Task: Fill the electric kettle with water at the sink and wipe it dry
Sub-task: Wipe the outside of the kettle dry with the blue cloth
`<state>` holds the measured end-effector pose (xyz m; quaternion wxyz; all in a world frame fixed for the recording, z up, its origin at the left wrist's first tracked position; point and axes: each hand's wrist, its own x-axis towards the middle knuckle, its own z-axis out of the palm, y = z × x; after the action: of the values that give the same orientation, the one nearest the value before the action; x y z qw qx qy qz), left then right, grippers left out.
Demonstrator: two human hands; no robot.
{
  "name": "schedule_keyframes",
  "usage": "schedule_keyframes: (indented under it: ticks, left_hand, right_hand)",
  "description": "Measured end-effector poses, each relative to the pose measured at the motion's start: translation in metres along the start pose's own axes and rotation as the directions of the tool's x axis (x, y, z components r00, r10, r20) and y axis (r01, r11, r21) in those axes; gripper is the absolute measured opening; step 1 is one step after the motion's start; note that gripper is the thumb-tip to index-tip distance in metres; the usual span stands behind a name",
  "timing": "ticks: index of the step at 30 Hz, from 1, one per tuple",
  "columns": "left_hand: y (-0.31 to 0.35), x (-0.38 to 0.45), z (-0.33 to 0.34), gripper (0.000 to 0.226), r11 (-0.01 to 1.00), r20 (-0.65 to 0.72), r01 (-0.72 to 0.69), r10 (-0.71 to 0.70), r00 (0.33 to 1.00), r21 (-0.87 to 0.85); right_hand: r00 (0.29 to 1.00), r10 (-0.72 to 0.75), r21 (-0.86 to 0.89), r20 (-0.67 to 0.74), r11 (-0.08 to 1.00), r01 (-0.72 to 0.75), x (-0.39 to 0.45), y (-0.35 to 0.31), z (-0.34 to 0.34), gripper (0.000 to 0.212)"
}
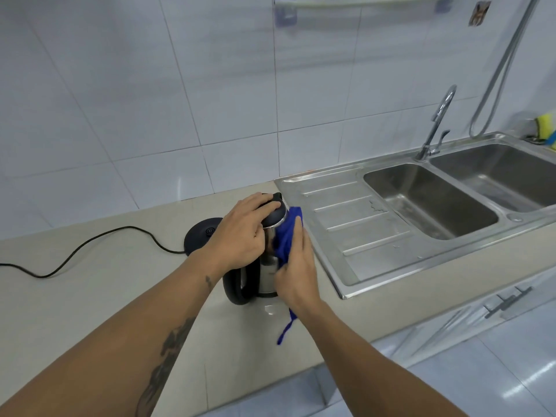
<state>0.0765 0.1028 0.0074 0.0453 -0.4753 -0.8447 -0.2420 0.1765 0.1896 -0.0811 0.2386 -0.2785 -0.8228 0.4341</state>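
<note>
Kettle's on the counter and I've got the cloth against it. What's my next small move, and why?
Probably slide the blue cloth down the kettle wall with the right hand, since the left hand steadies the lid and the cloth sits high on the side.

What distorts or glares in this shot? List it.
Head view: wide-angle lens bows the counter edge and wall tiles; soft glare on the floor tiles and sink drainboard; the kettle and both hands stay fairly sharp; corners look softer.

Shiny steel kettle (pixel 266 266), blue cloth (pixel 285 236), brushed metal sink (pixel 346 212).
</note>
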Motion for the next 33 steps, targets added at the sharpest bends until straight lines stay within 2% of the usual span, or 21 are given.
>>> schedule_keyframes:
  ticks: [3, 6, 8, 10, 13, 16, 18, 24, 28, 33]
  left_hand:
    - [-0.005, 0.000, -0.010, 0.061, 1.000, 0.085, -0.003, 0.002, 0.996, 0.009]
    - [-0.010, -0.004, -0.023, 0.070, 0.999, 0.153, -0.023, 0.018, 0.988, 0.032]
    - [-0.012, -0.010, -0.028, 0.076, 0.995, 0.164, -0.027, 0.011, 0.986, 0.096]
    - [-0.008, -0.015, -0.024, 0.077, 0.983, 0.112, 0.023, -0.044, 0.993, 0.184]
    - [0.010, -0.023, -0.001, 0.081, 0.950, -0.024, 0.175, -0.175, 0.984, 0.259]
    - [0.027, -0.024, 0.022, 0.086, 0.928, -0.127, 0.332, -0.313, 0.941, 0.171]
    - [0.031, -0.022, 0.028, 0.085, 0.922, -0.190, 0.367, -0.341, 0.921, 0.126]
    - [0.027, -0.026, 0.032, 0.075, 0.943, -0.279, 0.327, -0.297, 0.913, 0.067]
    - [0.019, -0.027, 0.025, 0.074, 0.951, -0.247, 0.303, -0.280, 0.928, 0.061]
    - [0.009, -0.026, 0.012, 0.075, 0.959, -0.172, 0.274, -0.259, 0.950, 0.069]
  right_hand:
    - [0.991, -0.124, -0.124, 0.044, 0.984, 0.128, -0.006, -0.009, -0.003, 0.106]
    - [0.983, -0.137, -0.126, 0.125, 0.980, 0.153, -0.015, -0.001, -0.002, 0.112]
    - [0.979, -0.137, -0.093, 0.152, 0.984, 0.152, -0.014, 0.002, -0.003, 0.108]
    - [0.977, -0.136, -0.059, 0.165, 0.987, 0.147, -0.011, -0.003, -0.004, 0.102]
    - [0.973, -0.119, -0.009, 0.196, 0.992, 0.124, -0.008, -0.003, -0.006, 0.101]
    - [0.962, -0.028, 0.044, 0.272, 0.999, 0.017, -0.004, 0.004, -0.013, 0.102]
    - [0.947, 0.008, 0.085, 0.323, 0.996, -0.037, 0.001, 0.008, -0.019, 0.100]
    - [0.902, 0.073, 0.156, 0.426, 0.976, -0.153, 0.022, 0.017, -0.041, 0.089]
    - [0.873, 0.075, 0.179, 0.482, 0.967, -0.182, 0.034, 0.020, -0.053, 0.081]
    - [0.868, 0.088, 0.063, 0.488, 0.989, -0.136, 0.055, 0.024, -0.093, 0.059]
